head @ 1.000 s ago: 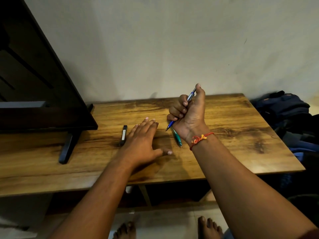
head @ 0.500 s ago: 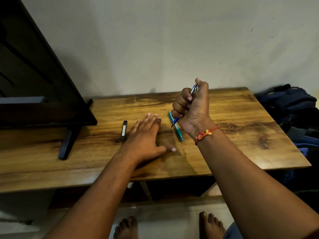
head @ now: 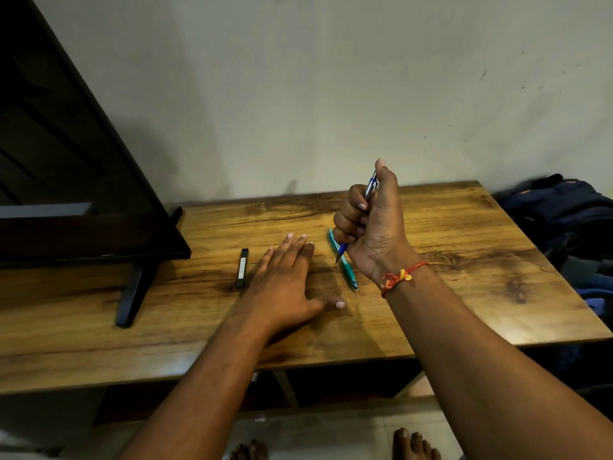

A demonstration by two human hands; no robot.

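Observation:
My right hand [head: 371,227] is raised above the wooden table [head: 464,247] and grips a blue and silver pen [head: 370,187] in a fist, thumb on its top end, tip pointing down. A teal pen [head: 348,272] lies on the table just below that fist. My left hand [head: 285,283] rests flat on the table with straight fingers, palm down. A small black stick-shaped object [head: 242,267] lies just left of its fingers.
A large black screen [head: 66,180] on a stand with a foot [head: 132,293] fills the left side of the table. Dark backpacks [head: 564,220] are piled off the table's right edge. A plain wall stands behind. My bare feet show on the tiled floor below.
My right fist with the blue pen has shifted slightly right and away, uncovering more of the teal pen. My left hand has stayed flat on the table.

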